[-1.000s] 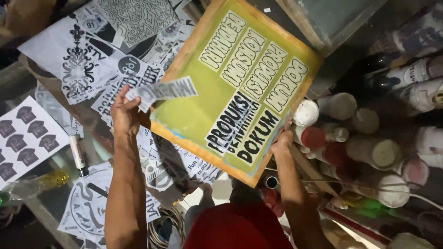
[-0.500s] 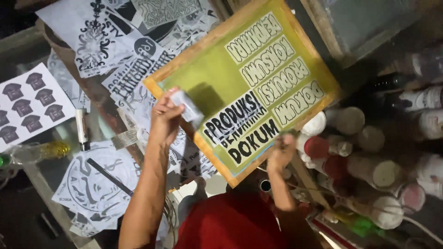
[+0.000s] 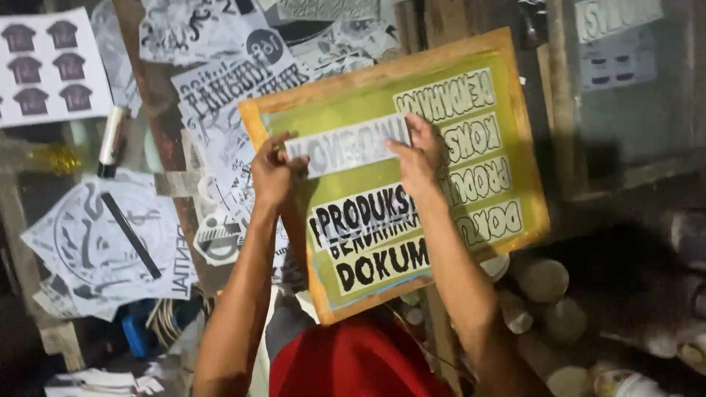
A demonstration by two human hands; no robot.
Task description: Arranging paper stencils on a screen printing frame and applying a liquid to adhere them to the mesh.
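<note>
Over the upper half of the screen frame, both hands pinch one paper strip (image 3: 346, 145) flat against the mesh. Left hand (image 3: 273, 173) clamped on the strip's left end, thumb and fingers closed on the paper edge. Right hand (image 3: 415, 154) pressing the strip's right end, fingers spread on top, thumb under or beside it; can't tell which. Strip is whitish, translucent, with dark lettering, lying roughly level across the frame, tilted slightly up to the right.

Screen frame (image 3: 515, 110): wooden border, green-yellow mesh, rotated so its right corner sits higher. Two more lettered strips already lie on the mesh below the held one, near the frame's lower left edge. Pale stencilled lettering fills the mesh's right half. Frame's lower corner overlaps the person's red shirt (image 3: 353, 364).

Left of the frame, the surface is covered with overlapping black-and-white printed sheets (image 3: 220, 88). Sheet with rows of dark shirt shapes (image 3: 48, 70) at the surface's far left corner. White marker with black cap (image 3: 110, 140) just beside it, lying upright in view. Large round-graphic sheet (image 3: 95, 242) near the left edge, a thin black stick (image 3: 131, 235) lying diagonally on it.

Right of the frame's lower edge: several round pots or jars (image 3: 540, 279), blurred, contents not readable. Wooden-framed panel (image 3: 625, 88) at the upper right.
</note>
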